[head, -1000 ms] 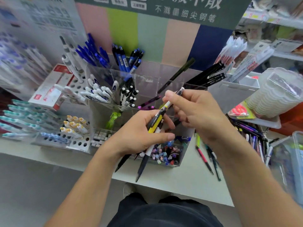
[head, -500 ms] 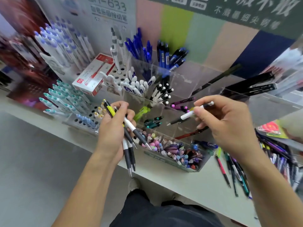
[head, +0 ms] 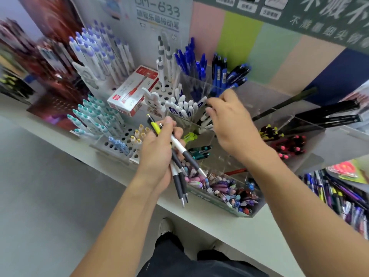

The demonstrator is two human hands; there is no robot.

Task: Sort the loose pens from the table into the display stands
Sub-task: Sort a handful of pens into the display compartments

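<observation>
My left hand (head: 159,154) grips a bundle of loose pens (head: 178,156): one yellow-barrelled and several white ones with dark grips, tips pointing down. My right hand (head: 233,124) reaches over the clear acrylic display stand (head: 283,114), its fingers curled at the compartment of white-and-black pens (head: 206,121). A white pen (head: 204,117) pokes out under its thumb into that compartment; the hand hides the rest of it. More loose pens (head: 339,194) lie heaped on the table at the right.
A perforated white stand (head: 127,134) at the left holds teal, blue and yellow-capped pens. A red-and-white pen box (head: 132,93) lies on it. A front bin (head: 229,190) is packed with pastel pens. Blue pens (head: 191,58) stand behind. The table edge (head: 209,222) runs diagonally.
My right hand moved up and left from mid-air with the white pen to the white-and-black pen compartment. My left hand kept its bundle and shifted slightly right. The view swung left.
</observation>
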